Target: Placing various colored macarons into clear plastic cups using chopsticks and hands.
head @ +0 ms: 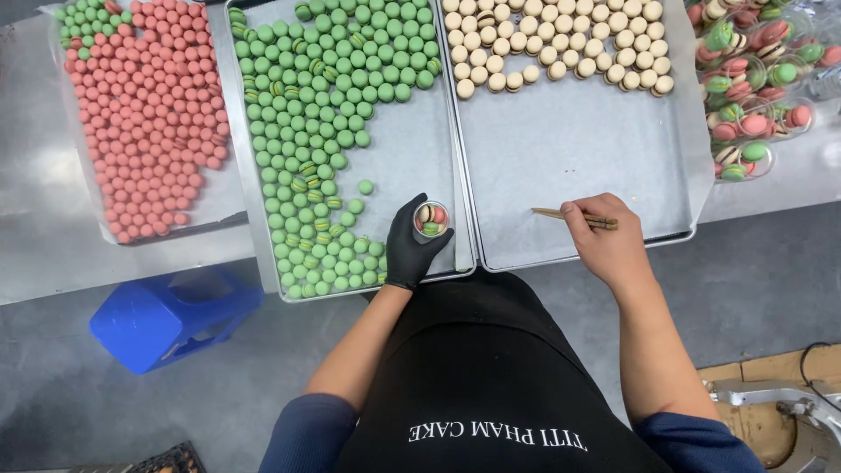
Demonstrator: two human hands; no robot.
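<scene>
While my gloved left hand (410,250) grips the small cup (431,219) of macarons upright over the green tray (412,158), my right hand (604,236) pinches chopsticks (574,216) above the cream tray (569,149), ready for picking.

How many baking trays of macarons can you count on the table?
3: pink tray at left, green tray in the middle, cream tray at right. More may lie beyond the frame.

My left hand (412,250) wraps the small cup (431,219), so I can't see its wall or base. The top edge cuts off all three trays and the filled cups (753,79) at right. The chopsticks (574,216) partly vanish under my right hand (604,241).
</scene>
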